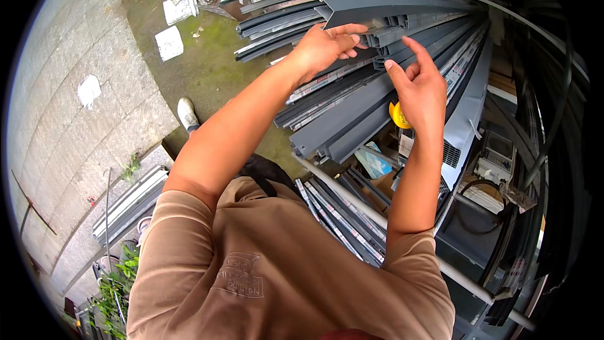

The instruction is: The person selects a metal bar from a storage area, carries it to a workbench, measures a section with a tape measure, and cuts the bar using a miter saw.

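Long dark-grey channel profiles (402, 5) lie in a stack ahead of me, their cut ends facing left. My left hand (324, 49) reaches beside these ends, index finger and thumb stretched out and apart, the other fingers loosely bent. Nothing shows in it. Just right of the ends is my right hand (420, 91), thumb and index finger raised and spread. A round yellow tape measure (398, 116) juts out under its palm, against the curled lower fingers, which are mostly hidden. Below it, a wide grey profile (343, 127) lies across the rack.
More bundled profiles (277, 28) lie farther left. A pale rack bar (352, 192) runs along my right side, with strips (340, 220) beneath it. White scraps (168, 43) litter the mossy ground. Cables and a grey case (496, 154) sit at right; another person's shoe (108, 263) shows lower left.
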Motion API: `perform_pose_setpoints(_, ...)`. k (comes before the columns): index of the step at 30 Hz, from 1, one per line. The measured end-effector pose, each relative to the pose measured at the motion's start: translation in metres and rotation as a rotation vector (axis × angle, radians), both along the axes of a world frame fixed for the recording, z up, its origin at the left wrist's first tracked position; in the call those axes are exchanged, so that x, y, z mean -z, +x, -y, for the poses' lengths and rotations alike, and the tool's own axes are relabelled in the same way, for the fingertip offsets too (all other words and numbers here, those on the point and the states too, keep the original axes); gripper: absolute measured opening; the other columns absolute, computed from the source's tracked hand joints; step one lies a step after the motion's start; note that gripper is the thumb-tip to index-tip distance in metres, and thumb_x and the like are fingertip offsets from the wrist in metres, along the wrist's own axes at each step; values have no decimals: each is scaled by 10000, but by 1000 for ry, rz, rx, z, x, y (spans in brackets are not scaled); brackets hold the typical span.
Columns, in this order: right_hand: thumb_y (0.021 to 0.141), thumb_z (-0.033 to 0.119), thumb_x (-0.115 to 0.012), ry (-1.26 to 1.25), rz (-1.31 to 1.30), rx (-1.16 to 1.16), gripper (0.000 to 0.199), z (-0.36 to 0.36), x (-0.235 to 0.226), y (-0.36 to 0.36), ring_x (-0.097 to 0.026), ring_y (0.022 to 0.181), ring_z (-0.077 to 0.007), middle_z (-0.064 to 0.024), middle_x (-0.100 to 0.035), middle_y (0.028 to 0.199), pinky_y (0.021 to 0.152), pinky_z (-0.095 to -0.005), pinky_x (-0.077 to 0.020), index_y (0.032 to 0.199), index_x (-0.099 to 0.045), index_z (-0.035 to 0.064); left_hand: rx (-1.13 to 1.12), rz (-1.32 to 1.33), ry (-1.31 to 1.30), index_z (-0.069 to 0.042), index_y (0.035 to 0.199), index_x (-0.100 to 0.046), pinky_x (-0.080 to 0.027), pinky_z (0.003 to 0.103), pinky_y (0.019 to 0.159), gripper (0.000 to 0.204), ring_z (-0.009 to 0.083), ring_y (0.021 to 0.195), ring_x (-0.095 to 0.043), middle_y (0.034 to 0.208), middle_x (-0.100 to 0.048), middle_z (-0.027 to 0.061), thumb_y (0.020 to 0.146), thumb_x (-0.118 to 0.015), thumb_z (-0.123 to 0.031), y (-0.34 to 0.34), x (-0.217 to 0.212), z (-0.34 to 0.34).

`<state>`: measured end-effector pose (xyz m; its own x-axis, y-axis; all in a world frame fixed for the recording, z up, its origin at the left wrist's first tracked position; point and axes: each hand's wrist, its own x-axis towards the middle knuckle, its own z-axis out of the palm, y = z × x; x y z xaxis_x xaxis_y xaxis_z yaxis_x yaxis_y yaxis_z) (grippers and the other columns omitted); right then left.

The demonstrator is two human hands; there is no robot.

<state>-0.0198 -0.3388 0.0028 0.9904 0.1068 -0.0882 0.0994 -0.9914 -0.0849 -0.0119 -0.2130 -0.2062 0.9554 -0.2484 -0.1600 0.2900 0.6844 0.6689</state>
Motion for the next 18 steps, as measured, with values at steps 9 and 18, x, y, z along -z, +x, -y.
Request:
perform_pose_setpoints(9, 931, 203, -796, -393, 75, -431, 340, -20, 10, 22, -754, 949, -382, -102, -750, 1093, 840, -502, -603, 1261, -738, 150, -47, 21, -26, -118, 1406, -733, -512, 245, 936, 344, 78, 995, -635, 1148, -734, -31, 1110, -684, -287, 3, 4, 6)
perform_pose_setpoints(18, 944, 208, -794, -381, 107, -467, 243, -17, 12, 24, -756, 939, -397, -104, -752, 1100, 824, -516, -604, 1159, -728, 117, -73, 16, 11, -88, 1383, -738, -513, 250, 928, 321, 85, 983, -618, 1132, -724, -27, 1117, -671, -256, 5, -1, 8)
